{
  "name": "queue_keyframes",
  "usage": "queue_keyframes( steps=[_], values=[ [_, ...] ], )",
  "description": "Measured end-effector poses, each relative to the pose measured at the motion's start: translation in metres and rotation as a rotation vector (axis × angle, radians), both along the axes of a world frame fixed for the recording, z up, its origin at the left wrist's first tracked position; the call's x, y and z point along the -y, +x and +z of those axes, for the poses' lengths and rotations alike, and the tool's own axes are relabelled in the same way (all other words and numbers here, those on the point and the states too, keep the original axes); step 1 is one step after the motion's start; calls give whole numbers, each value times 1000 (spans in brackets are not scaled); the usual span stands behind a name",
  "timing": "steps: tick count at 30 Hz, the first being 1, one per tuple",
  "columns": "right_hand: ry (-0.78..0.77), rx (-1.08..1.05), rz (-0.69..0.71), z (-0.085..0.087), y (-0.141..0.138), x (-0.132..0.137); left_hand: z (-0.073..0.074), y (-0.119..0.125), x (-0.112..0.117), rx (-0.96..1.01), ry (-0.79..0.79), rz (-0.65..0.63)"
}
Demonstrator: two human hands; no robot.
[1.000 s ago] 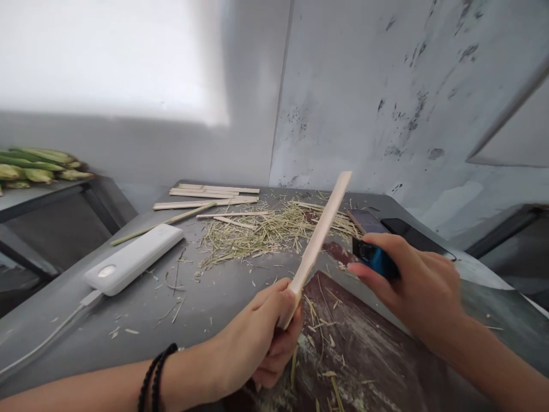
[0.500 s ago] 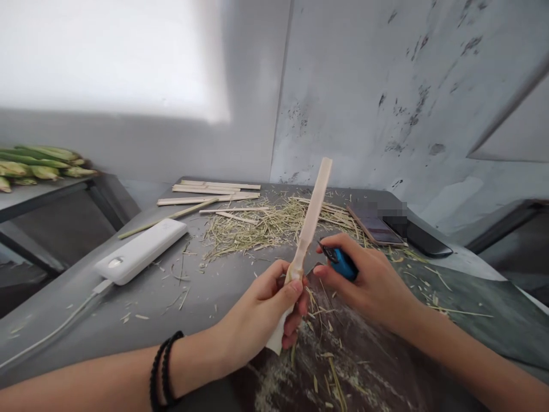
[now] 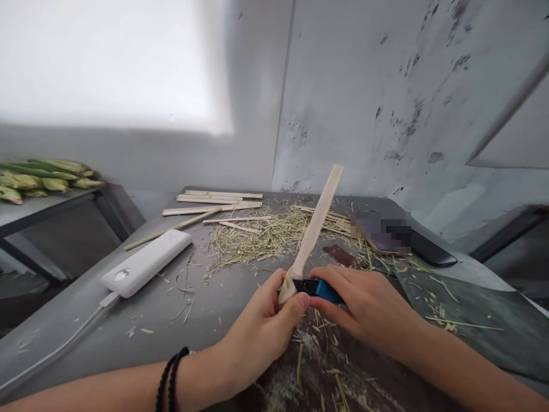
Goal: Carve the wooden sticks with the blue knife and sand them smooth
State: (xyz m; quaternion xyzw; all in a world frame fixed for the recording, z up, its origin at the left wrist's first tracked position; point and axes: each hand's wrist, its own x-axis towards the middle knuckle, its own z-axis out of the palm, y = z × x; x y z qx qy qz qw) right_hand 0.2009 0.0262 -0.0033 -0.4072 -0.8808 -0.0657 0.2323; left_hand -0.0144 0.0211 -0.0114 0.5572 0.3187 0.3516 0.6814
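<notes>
A pale bamboo strip [image 3: 319, 220] slants up and away over the table, its narrowed lower part gripped by my left hand [image 3: 266, 326]. My fingers and thumb close round it just below a knobby joint. In my right hand [image 3: 369, 294] is a blue-handled knife [image 3: 328, 290], pinched between thumb and fingers. Its dark blade lies against the strip at the joint, close beside my left thumb. The strip's lower end is hidden by my left hand. Beyond the hands spreads a heap of thin greenish shavings [image 3: 257, 240].
Several flat strips [image 3: 214, 210] lie at the back left. A white power bank [image 3: 146, 263] with a cable sits on the left. Dark phones [image 3: 433, 249] lie on the right, near a reddish-brown piece [image 3: 341, 256]. Green produce [image 3: 47, 174] rests on a side table.
The knife, held apart from the strip before, has come left and down onto the joint. My two hands are now close together. The strip leans slightly more to the right.
</notes>
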Motion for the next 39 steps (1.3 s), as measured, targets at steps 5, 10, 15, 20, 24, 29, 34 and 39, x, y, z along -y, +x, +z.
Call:
queue_keyframes(
  steps=[5, 10, 15, 20, 24, 29, 34, 39],
  values=[
    [181, 71, -75, -3, -5, 4, -3, 1, -3, -62, 49, 52],
    [250, 96, -135, -1, -10, 7, -5, 4, -4, -110, 63, 95],
    [193, 73, -64, 1, -8, 6, -4, 2, -2, -52, 32, 40],
    [73, 91, -51, -1, -3, 4, 2, 0, -1, -110, 28, 10],
    [102, 107, -97, -1, -2, 3, 2, 2, -1, -129, -1, 18],
    [242, 139, -157, -2, -8, 4, 2, 5, -3, -182, 24, 68],
    [293, 160, -147, -3, -6, 1, 7, 6, -5, -176, 12, 52],
    [257, 181, -146, -1, -2, -3, 8, 5, -8, -147, 69, 15]
  ],
)
